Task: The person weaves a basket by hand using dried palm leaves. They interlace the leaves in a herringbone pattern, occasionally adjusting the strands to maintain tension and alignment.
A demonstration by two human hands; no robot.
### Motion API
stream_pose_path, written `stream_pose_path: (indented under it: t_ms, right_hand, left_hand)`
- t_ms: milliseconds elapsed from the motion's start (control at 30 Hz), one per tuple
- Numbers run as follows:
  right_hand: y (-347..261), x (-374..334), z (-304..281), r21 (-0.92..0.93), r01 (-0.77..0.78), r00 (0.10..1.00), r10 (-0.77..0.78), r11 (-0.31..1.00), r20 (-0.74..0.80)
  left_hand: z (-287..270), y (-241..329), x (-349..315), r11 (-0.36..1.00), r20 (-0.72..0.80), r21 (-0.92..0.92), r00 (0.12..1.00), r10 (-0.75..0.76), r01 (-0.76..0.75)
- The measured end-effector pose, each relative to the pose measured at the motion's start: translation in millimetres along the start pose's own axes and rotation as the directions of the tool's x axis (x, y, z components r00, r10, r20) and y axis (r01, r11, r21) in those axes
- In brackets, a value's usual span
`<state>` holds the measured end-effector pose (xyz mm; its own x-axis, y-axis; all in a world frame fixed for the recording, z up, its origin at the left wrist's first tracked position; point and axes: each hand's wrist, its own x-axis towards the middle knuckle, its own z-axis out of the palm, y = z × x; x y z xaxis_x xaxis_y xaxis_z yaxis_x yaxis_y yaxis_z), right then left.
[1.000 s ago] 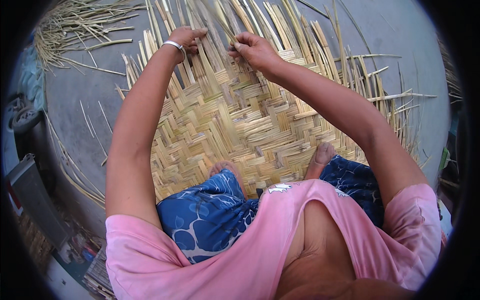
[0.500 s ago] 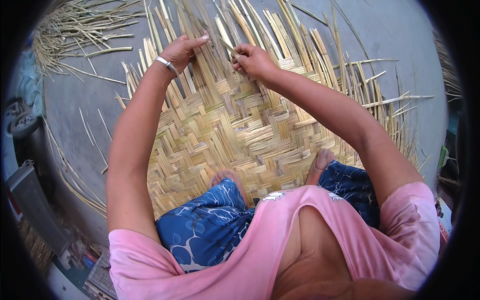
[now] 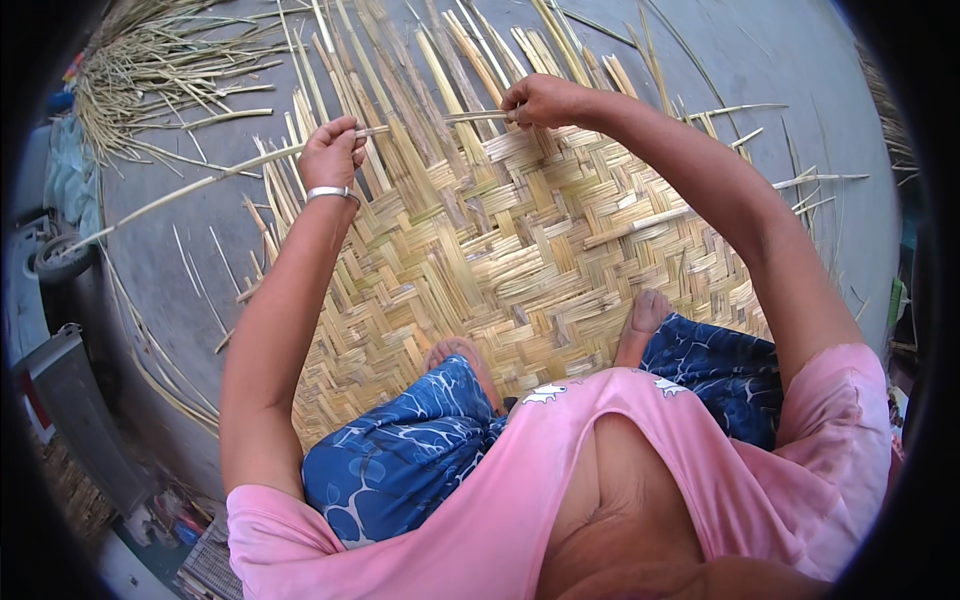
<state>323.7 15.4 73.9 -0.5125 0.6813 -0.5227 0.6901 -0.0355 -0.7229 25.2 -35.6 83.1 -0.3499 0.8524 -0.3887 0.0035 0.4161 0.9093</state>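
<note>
Head view: our left hand (image 3: 333,155) has a closed grip on a long strip (image 3: 210,181); our right hand (image 3: 543,101) pinches a strip end (image 3: 475,116). Loose ends (image 3: 437,70) between hide whether these join. Both lie crosswise near the far edge of the woven mat (image 3: 450,280), long axis left to right, the long strip pointing left.

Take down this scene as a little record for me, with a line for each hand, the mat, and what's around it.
Left hand: closed on a long pale strip that trails out to the left; silver bracelet on the wrist
Right hand: pinching a thin strip
Same strip in both: cannot tell
Mat: woven in a zigzag pattern, unwoven ends fanning out at the far edge
Feet: on the mat
Upper left: heap of loose stalks on the grey floor
</note>
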Motion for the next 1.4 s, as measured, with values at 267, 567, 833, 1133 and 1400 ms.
stream_pose_path:
  t_ms: [267,567,833,1133,1400]
  right_hand:
    - [-2.5,6.6,5.4,-0.362,-0.037,0.986,0.094,0.931,0.140]
    - [-4.5,-13.4,-6.5,-0.437,0.041,0.997,-0.006,0.898,0.080]
    - [20.3,-15.9,-35.9,-0.108,0.003,0.967,0.025,0.994,0.254]
    - [37.6,-10.7,-36.8,0.801,0.019,0.999,0.019,0.598,-0.038]
    - [0.6,29.3,-22.2,-0.341,0.006,0.984,-0.066,0.940,-0.164]
  left_hand:
    - [-3.1,-38.6,-57.0,0.965,-0.035,0.064,0.967,-0.254,0.256]
    - [50.2,-30.2,-61.2,0.763,0.488,0.446,0.842,0.230,-0.467]
    - [109.2,-14.8,-25.4,0.637,0.650,0.570,0.759,0.038,-0.520]
    - [116.8,-18.0,-40.7,0.633,0.447,0.582,0.851,0.274,-0.510]
    - [119.3,-20.1,-35.2,0.779,0.286,0.547,0.943,0.170,-0.306]
